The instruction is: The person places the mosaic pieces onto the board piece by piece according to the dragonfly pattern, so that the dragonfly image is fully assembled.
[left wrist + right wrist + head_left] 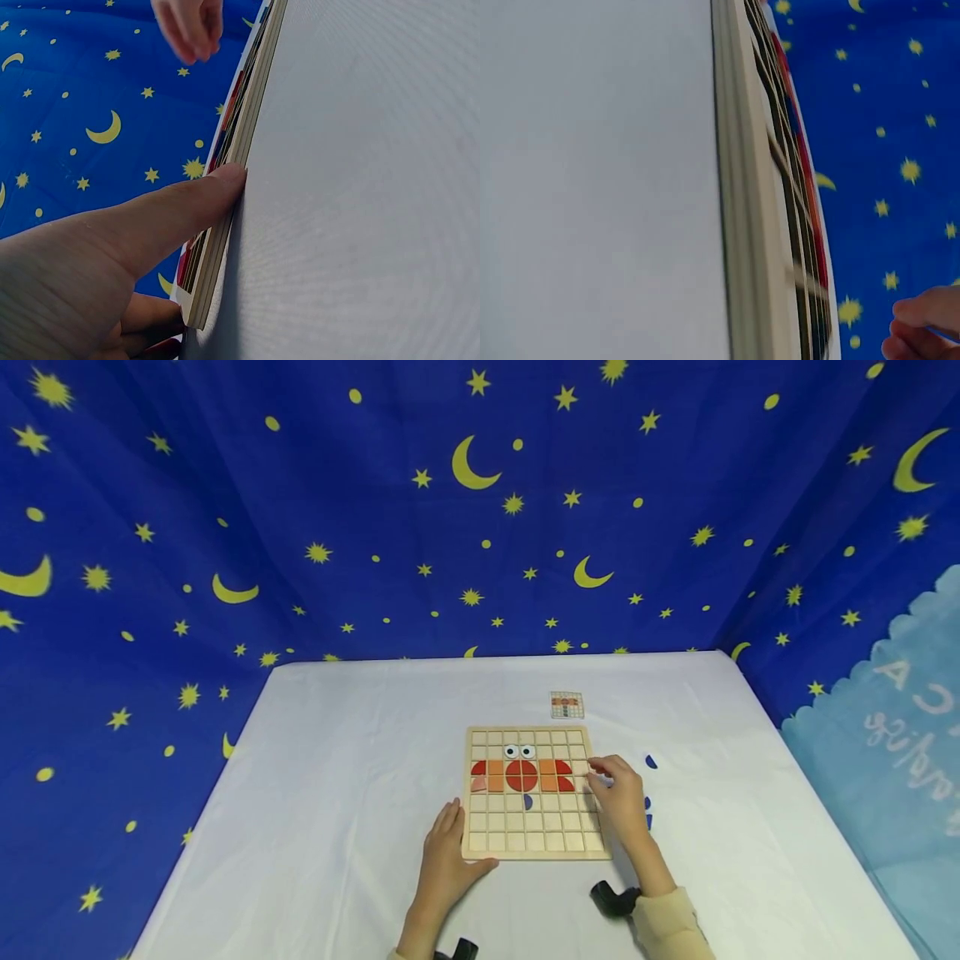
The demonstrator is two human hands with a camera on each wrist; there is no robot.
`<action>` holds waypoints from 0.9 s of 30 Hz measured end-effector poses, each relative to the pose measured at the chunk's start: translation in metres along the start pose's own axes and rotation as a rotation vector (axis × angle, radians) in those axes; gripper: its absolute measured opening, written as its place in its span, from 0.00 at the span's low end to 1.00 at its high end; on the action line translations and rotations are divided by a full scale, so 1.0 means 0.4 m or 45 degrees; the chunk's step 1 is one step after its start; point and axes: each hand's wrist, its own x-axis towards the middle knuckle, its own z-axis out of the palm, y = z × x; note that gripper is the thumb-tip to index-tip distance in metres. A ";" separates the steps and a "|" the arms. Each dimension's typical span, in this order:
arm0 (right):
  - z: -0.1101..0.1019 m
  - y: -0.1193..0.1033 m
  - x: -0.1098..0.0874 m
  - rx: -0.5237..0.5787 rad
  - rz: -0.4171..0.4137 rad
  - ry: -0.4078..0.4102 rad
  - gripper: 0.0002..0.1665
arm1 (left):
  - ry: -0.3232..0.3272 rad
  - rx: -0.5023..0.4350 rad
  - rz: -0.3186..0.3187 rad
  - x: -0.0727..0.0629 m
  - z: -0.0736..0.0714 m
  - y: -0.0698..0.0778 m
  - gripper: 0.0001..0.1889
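Observation:
A wooden grid board (555, 842) lies on the white table. On it, two eye pieces (520, 751) sit above a red circle (521, 776) made of quarter pieces. Orange pieces (496, 776) and red rounded pieces (563, 768) flank the circle, and a blue rounded piece (528, 802) lies below it. My left hand (444, 865) rests at the board's near left corner, thumb (225, 184) against the front edge, straight fingers along the left side. Over the right edge hovers my right hand (621, 793), fingers loosely bent, no piece visible between the fingertips (906, 309).
Several loose blue pieces (651, 762) lie right of the board, beside the right hand. A small pattern card (567, 705) is behind the board. Black wrist devices (615, 900) sit by the forearms. Blue star-printed cloth (390, 510) hangs around the table (330, 760).

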 end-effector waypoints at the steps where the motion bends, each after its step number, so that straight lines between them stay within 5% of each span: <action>1: -0.011 0.007 -0.002 -0.024 0.029 0.010 0.12 | 0.002 -0.002 0.000 0.000 0.000 0.000 0.51; 10: -0.086 0.069 -0.028 -0.180 0.335 -0.098 0.20 | -0.010 0.009 -0.007 0.000 0.000 0.003 0.52; 18: -0.097 0.099 -0.040 -0.192 0.284 -0.210 0.23 | -0.030 0.016 -0.060 0.020 -0.025 0.014 0.42; 23: -0.093 0.107 -0.043 -0.186 0.253 -0.210 0.22 | 0.037 0.073 -0.038 0.071 -0.044 0.015 0.23; 27: -0.088 0.114 -0.044 -0.202 0.243 -0.224 0.21 | 0.048 0.062 -0.012 0.120 -0.043 0.005 0.19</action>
